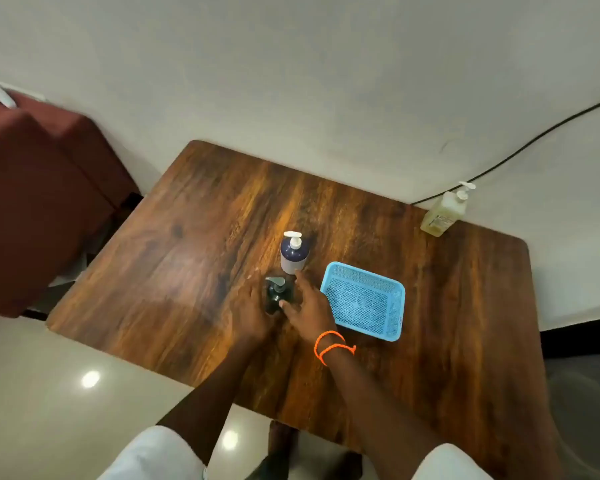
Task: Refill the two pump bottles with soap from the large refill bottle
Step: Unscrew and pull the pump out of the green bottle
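A small dark pump bottle (pixel 277 295) with a grey pump head stands near the middle of the wooden table (pixel 187 244). My left hand (pixel 252 315) wraps its left side, and my right hand (pixel 307 306) grips it from the right, thumb on its body. Just behind it stands a dark blue pump bottle (pixel 293 254) with a white pump and pale lower half; my right index fingertip reaches its base. A large pale yellow refill bottle (pixel 442 216) with a white pump stands at the table's far right corner, untouched.
A light blue perforated plastic tray (pixel 364 301) lies just right of my right hand. A black cable (pixel 520 150) runs along the wall behind the refill bottle. A dark red cloth-covered piece of furniture (pixel 39 188) stands left of the table.
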